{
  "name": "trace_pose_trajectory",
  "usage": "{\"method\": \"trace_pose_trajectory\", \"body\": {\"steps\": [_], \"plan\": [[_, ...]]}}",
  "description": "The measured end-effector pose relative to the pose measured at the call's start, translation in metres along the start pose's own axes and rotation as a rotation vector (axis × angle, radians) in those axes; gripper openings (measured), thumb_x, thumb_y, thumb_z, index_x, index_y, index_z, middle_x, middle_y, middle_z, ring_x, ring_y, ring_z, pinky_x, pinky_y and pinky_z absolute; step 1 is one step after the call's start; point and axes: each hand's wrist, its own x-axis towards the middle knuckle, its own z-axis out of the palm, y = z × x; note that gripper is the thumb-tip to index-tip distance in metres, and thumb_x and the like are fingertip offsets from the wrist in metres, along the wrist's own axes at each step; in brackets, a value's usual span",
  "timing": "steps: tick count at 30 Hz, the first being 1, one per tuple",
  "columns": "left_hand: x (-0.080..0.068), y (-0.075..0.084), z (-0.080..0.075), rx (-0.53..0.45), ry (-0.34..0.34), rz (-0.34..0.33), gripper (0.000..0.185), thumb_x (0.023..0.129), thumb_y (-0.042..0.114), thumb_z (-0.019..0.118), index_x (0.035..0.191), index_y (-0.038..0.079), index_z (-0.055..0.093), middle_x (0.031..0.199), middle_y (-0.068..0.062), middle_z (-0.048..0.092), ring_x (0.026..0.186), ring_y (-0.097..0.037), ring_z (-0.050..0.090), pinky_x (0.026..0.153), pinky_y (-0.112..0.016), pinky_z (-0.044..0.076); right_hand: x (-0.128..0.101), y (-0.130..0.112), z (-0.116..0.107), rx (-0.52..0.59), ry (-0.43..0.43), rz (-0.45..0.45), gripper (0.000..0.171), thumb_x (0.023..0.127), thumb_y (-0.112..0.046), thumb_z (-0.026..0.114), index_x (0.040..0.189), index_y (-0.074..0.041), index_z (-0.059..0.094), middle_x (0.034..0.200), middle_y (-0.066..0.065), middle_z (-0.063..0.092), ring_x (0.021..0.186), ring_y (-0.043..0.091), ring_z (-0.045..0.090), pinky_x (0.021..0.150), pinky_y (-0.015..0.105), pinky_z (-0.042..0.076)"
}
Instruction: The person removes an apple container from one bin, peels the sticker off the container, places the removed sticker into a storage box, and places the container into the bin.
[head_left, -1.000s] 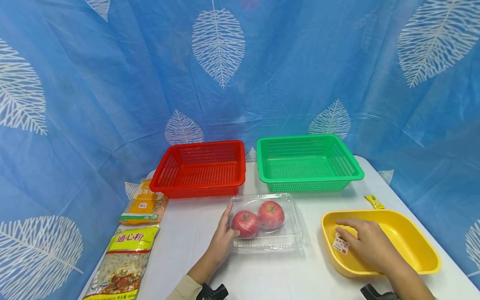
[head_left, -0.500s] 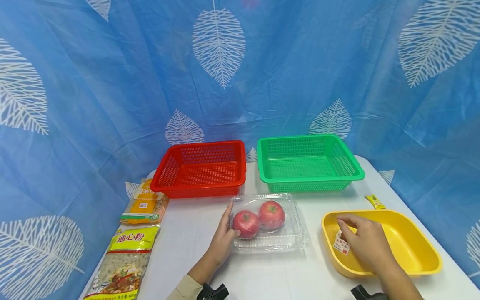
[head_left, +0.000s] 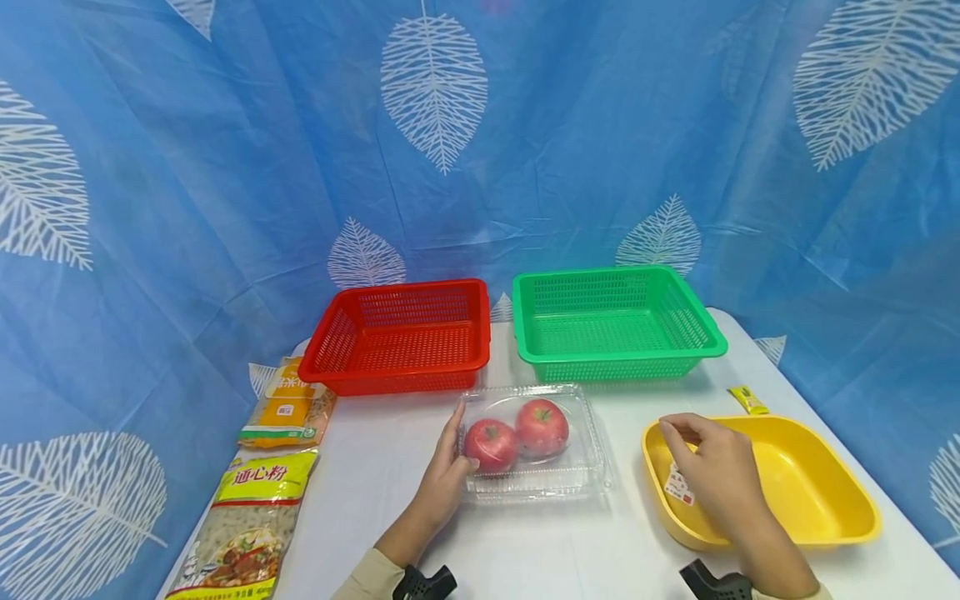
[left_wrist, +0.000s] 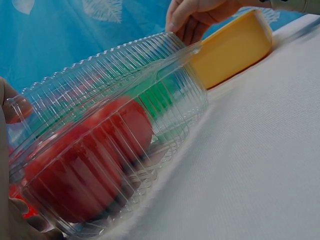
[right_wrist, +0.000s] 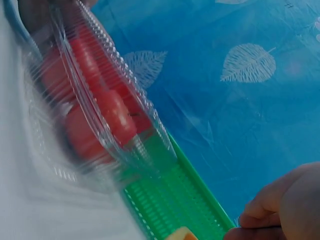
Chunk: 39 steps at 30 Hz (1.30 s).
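Observation:
A clear plastic box (head_left: 585,475) with two red apples (head_left: 491,444) lies mid-table. My left hand (head_left: 453,454) grips its left end, fingers along the side and thumb on the lid; the left wrist view shows a fingertip (left_wrist: 12,107) on the ribbed lid (left_wrist: 125,100). My right hand (head_left: 690,454) is over the left part of the yellow tray (head_left: 810,475), fingers curled over a small red-and-white packet (head_left: 678,486) that peeks out beneath it. The right wrist view shows only curled fingers (right_wrist: 285,205) and the box (right_wrist: 100,85).
A red basket (head_left: 397,371) and a green basket (head_left: 525,354) stand side by side behind the box. An orange bag (head_left: 288,408) and a pasta bag (head_left: 251,525) lie at the left edge. A small yellow sachet (head_left: 748,400) lies behind the tray. Blue cloth hangs behind.
My right hand's fingers have curled from flat and drawn left and up over the packet. The left hand and the box have stayed put.

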Motion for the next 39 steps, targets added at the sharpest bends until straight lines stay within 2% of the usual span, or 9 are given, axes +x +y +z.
{"method": "trace_pose_trajectory", "body": {"steps": [4,10,18,25,32,39], "plan": [[0.001,0.001,0.0,0.007,0.007,-0.006,0.089,0.086,-0.003,0.048,0.169,0.011,0.019,0.174,-0.012,0.013,0.158,-0.039,0.005,0.122,-0.063,0.008,0.003,-0.008,0.006,0.012,-0.001,-0.017,0.021,0.104,-0.018,0.069,0.112,-0.002,0.078,0.104,0.014,0.078,0.1,0.038,0.073,0.09,0.059,0.056],[0.001,0.0,0.0,0.007,0.008,-0.005,0.09,0.085,-0.004,0.049,0.169,0.01,0.019,0.174,-0.012,0.013,0.158,-0.039,0.005,0.122,-0.062,0.008,0.007,-0.023,0.018,0.063,-0.05,0.004,0.023,0.104,-0.02,0.069,0.116,-0.002,0.077,0.107,0.011,0.077,0.1,0.033,0.073,0.087,0.053,0.059],[0.001,0.0,0.0,0.001,0.003,0.003,0.09,0.085,-0.003,0.048,0.169,0.011,0.018,0.174,-0.013,0.012,0.158,-0.039,0.004,0.121,-0.064,0.008,0.003,-0.041,0.032,0.084,0.021,-0.055,0.02,0.099,-0.013,0.074,0.113,0.001,0.077,0.114,0.019,0.075,0.108,0.045,0.07,0.093,0.062,0.054],[0.0,0.0,0.0,0.002,-0.001,0.008,0.09,0.085,-0.004,0.048,0.169,0.01,0.019,0.174,-0.012,0.013,0.158,-0.038,0.004,0.121,-0.065,0.008,0.002,-0.048,0.045,0.135,-0.013,-0.066,0.023,0.098,-0.014,0.076,0.116,0.0,0.076,0.117,0.019,0.074,0.109,0.044,0.07,0.094,0.059,0.054],[0.0,0.0,-0.001,0.009,-0.001,0.012,0.089,0.086,-0.003,0.048,0.169,0.01,0.018,0.174,-0.013,0.012,0.158,-0.038,0.004,0.121,-0.065,0.009,0.003,-0.048,0.06,0.142,-0.018,-0.146,0.032,0.094,-0.01,0.079,0.122,0.003,0.072,0.131,0.025,0.066,0.103,0.048,0.07,0.09,0.06,0.056],[0.0,-0.001,-0.001,0.003,-0.003,0.012,0.09,0.086,-0.003,0.049,0.169,0.011,0.018,0.174,-0.012,0.012,0.158,-0.038,0.004,0.121,-0.065,0.009,-0.002,-0.05,0.069,0.208,-0.094,-0.074,0.043,0.097,-0.014,0.076,0.134,0.003,0.063,0.142,0.028,0.058,0.115,0.049,0.065,0.095,0.059,0.054]]}}
